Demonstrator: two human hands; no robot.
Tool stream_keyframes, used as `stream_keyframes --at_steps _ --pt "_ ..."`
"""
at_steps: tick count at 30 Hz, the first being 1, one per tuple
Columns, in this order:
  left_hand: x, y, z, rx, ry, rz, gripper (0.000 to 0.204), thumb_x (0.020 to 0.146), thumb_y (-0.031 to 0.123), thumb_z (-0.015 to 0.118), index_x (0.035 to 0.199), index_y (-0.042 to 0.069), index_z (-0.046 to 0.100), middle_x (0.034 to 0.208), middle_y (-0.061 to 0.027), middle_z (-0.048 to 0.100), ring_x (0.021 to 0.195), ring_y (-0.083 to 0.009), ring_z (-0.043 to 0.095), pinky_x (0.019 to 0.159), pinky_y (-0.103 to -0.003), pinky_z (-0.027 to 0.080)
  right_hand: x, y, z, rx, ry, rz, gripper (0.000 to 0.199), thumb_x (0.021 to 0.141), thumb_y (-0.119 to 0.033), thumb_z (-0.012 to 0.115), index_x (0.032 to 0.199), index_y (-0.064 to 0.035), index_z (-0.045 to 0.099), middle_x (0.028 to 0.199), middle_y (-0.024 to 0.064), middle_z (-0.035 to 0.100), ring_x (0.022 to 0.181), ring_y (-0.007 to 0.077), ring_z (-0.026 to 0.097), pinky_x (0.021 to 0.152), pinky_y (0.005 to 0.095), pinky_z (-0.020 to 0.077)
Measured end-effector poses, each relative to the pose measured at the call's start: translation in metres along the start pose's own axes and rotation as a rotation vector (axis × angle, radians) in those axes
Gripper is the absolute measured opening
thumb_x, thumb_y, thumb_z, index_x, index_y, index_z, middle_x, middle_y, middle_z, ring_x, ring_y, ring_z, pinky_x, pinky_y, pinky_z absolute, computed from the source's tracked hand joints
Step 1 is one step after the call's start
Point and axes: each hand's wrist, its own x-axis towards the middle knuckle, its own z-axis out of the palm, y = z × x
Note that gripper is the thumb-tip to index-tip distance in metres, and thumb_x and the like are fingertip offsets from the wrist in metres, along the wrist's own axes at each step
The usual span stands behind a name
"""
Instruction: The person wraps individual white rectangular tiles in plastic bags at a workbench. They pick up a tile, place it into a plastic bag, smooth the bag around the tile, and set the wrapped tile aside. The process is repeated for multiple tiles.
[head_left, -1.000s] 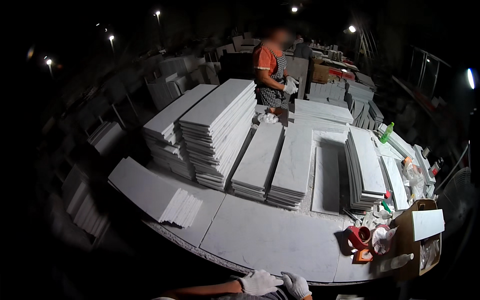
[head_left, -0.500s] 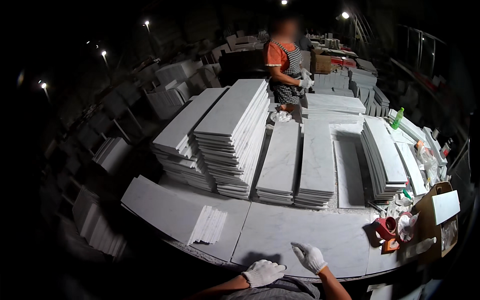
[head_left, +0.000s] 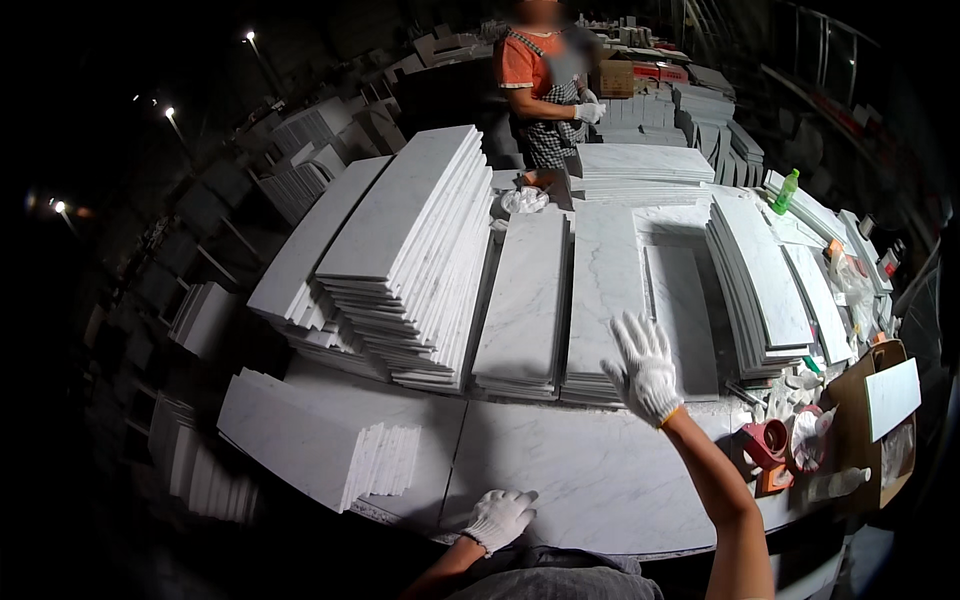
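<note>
Slabs (head_left: 604,280) stacked on table (head_left: 590,460) — right hand (head_left: 648,370) now farther forward, bringing one stack within reach; spread wide, empty. Left hand (head_left: 498,520) near table's front edge — loosely open, nothing visibly held.

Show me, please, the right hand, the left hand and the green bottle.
Right hand (head_left: 650,374): head view, back of the glove.
Left hand (head_left: 499,519): head view, back of the glove.
Green bottle (head_left: 785,195): head view, middle of its body.

No readable words, no legible labels or numbers, any print too small to tell
</note>
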Motion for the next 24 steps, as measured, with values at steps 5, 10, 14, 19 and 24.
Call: stream_keyframes --at_steps 5,10,14,19,24 --pt "0.023 -0.009 0.008 0.058 0.037 -0.180 0.044 0.091 0.041 0.056 0.129 0.019 0.057 0.132 -0.0107 0.054 0.125 -0.0333 0.047 0.102 -0.049 0.039 0.065 0.027 -0.018 -0.078 0.212 -0.001 0.063 0.092 -0.038 0.061 0.145 -0.0098 0.042 0.148 0.0190 0.042 0.138 0.0407 0.036 0.115 0.0539 0.0243" --pt "0.048 -0.042 0.030 0.189 0.372 -0.227 0.046 0.087 0.033 0.063 0.127 0.011 0.058 0.134 -0.0145 0.050 0.129 -0.0359 0.043 0.103 -0.051 0.039 0.107 0.034 -0.017 -0.044 0.287 -0.038 0.060 0.093 -0.036 0.060 0.145 -0.0098 0.043 0.148 0.0186 0.043 0.139 0.0407 0.035 0.115 0.0539 0.0241" --pt "0.059 -0.066 0.027 0.210 0.451 -0.131 0.044 0.084 0.030 0.063 0.123 0.009 0.059 0.132 -0.0137 0.052 0.127 -0.0363 0.044 0.104 -0.053 0.037 0.119 0.041 -0.018 -0.071 0.283 0.005 0.059 0.095 -0.033 0.059 0.146 -0.0083 0.042 0.149 0.0203 0.042 0.139 0.0408 0.035 0.117 0.0507 0.0231" --pt "0.053 -0.073 0.028 0.204 0.470 -0.129 0.039 0.083 0.027 0.064 0.119 0.011 0.062 0.125 -0.0104 0.054 0.123 -0.0322 0.046 0.106 -0.052 0.035 0.127 0.048 -0.001 -0.048 0.309 0.002 0.058 0.094 -0.033 0.059 0.144 -0.0074 0.046 0.147 0.0200 0.044 0.139 0.0402 0.036 0.116 0.0511 0.0240" --pt "0.058 -0.072 0.021 0.159 0.499 -0.114 0.035 0.085 0.024 0.063 0.116 0.010 0.062 0.124 -0.0101 0.056 0.121 -0.0339 0.048 0.107 -0.053 0.036 0.130 0.054 0.013 -0.045 0.334 0.040 0.056 0.095 -0.032 0.059 0.144 -0.0074 0.046 0.147 0.0201 0.045 0.138 0.0404 0.038 0.115 0.0512 0.0255"
